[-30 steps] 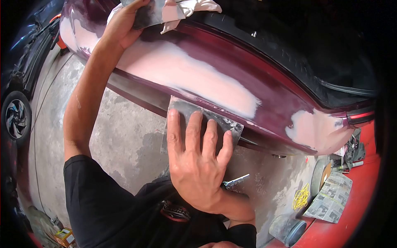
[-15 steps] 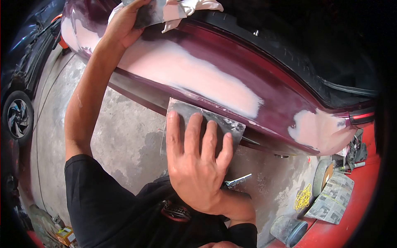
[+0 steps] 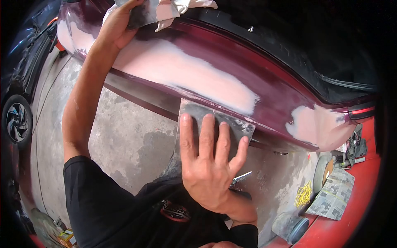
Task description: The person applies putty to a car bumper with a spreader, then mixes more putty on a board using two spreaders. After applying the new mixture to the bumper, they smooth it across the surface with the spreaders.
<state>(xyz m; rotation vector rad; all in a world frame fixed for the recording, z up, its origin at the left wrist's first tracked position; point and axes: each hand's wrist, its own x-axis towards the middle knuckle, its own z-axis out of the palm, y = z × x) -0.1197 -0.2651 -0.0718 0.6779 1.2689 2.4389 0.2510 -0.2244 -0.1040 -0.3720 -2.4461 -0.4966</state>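
My right hand (image 3: 213, 169) is spread over a grey sheet of sandpaper (image 3: 240, 129), its thumb hidden, and the sheet moves with it. The sheet lies at the lower edge of a maroon car bumper (image 3: 269, 103) with pale pink patches of filler (image 3: 186, 68). At the top of the view, my left hand (image 3: 118, 27) holds a dark grey sheet (image 3: 144, 12) together with a white cloth (image 3: 188, 4). Some of its fingers fall outside the frame. My left wrist is over the bumper's left part.
Concrete floor (image 3: 124, 136) stretches below the bumper. On the right are a red surface (image 3: 357, 182), folded newspaper (image 3: 333, 194), a yellow cord (image 3: 303, 194) and a tub (image 3: 289, 228). A car wheel (image 3: 17, 118) is at the far left.
My right hand has slid right along the bumper's lower edge with the sandpaper. My left hand keeps its hold on the sheet and cloth; the whole view has shifted slightly.
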